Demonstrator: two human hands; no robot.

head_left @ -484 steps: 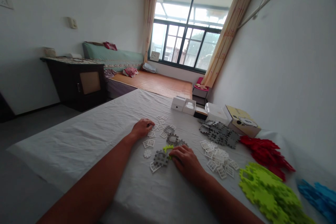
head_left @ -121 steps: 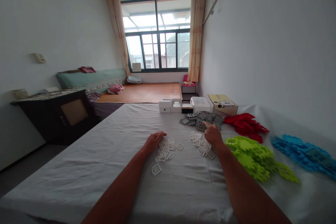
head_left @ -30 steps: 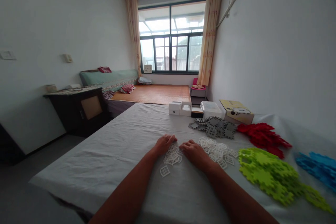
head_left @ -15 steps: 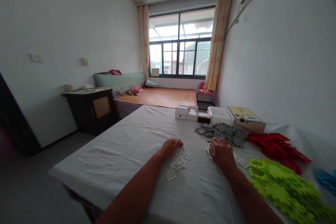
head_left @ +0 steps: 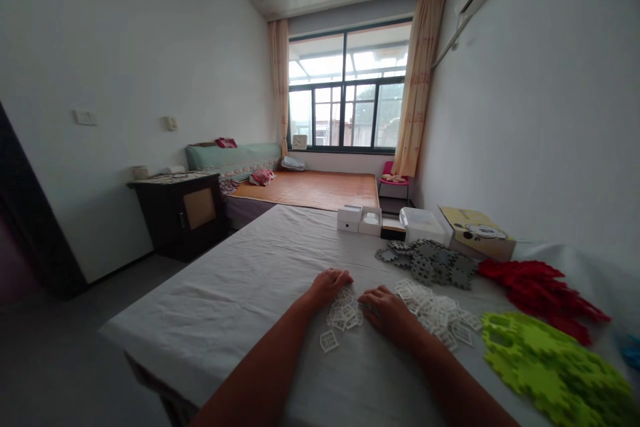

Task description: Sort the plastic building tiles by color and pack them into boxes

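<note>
Toward the near right corner of the worktop [head_left: 225, 287], under its grey-white cloth: heap of lime-green, flat plastic pieces [head_left: 550, 360] with toothed edges. Left of it, nearer the middle, one small white plastic lattice piece [head_left: 329, 341] lies flat and alone. Just beyond that, a small loose pile of white lattice pieces [head_left: 344, 313], overlapping. Left hand [head_left: 327, 287] at its far left side, palm down, fingers close together and curled in; whether they pinch anything, cannot tell. Right hand [head_left: 385, 310] between this pile and a larger one, fingers bent, tips at the small pile's right side; a grip cannot be made out. Larger heap of white lattice pieces [head_left: 445, 317] just right of that hand. Some blue pieces [head_left: 633, 350] cut off by the view, toward the right edge. Red plastic pieces [head_left: 545, 293] heaped beyond the green. Grey toothed pieces [head_left: 430, 263] farther back. Near the far edge, left to right: white boxes [head_left: 349, 218], low black box [head_left: 393, 230], translucent plastic tub [head_left: 424, 223], yellow printed carton [head_left: 477, 230]. Past the worktop, bed with orange-brown mat [head_left: 320, 188], then dark-framed window [head_left: 345, 90].
</note>
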